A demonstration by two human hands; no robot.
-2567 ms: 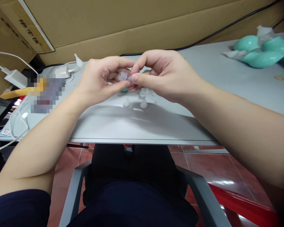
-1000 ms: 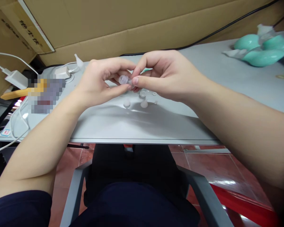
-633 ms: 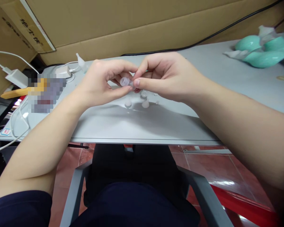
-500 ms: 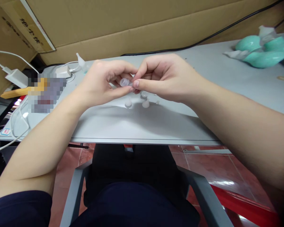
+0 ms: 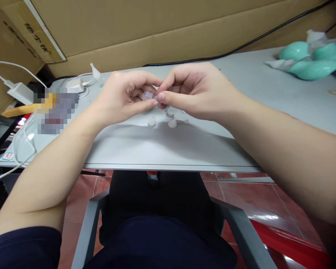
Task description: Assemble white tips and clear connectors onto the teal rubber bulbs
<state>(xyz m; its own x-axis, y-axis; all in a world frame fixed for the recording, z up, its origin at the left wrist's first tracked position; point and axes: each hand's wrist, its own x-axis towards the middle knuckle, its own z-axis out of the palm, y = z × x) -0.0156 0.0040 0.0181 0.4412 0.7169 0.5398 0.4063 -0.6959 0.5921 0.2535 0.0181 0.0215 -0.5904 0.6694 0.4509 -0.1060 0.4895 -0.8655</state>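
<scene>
Over the middle of the table, my left hand [image 5: 126, 93] is closed around a small translucent plastic piece [image 5: 147, 95] with a round, cup-like end. My right hand [image 5: 189, 91] meets it fingertip to fingertip, its thumb and forefinger pinching the narrower end of the same piece. The fingers hide most of where they grip. Below my hands lie small translucent white plastic parts: a cone-shaped tip [image 5: 172, 123], another tip [image 5: 151, 121] to its left, and a ring-like piece [image 5: 171, 111] just under my right fingers.
At the back right lie teal squeeze bulbs [image 5: 313, 70] with clear nozzles. A clear nozzle [image 5: 95, 71] stands behind my left wrist, near a white charger [image 5: 75, 85]. White cables loop at the left edge, and a cardboard wall [image 5: 156, 26] closes off the back.
The round end of the translucent piece has tipped slightly and sits a little higher between my fingers. My hands have otherwise barely moved.
</scene>
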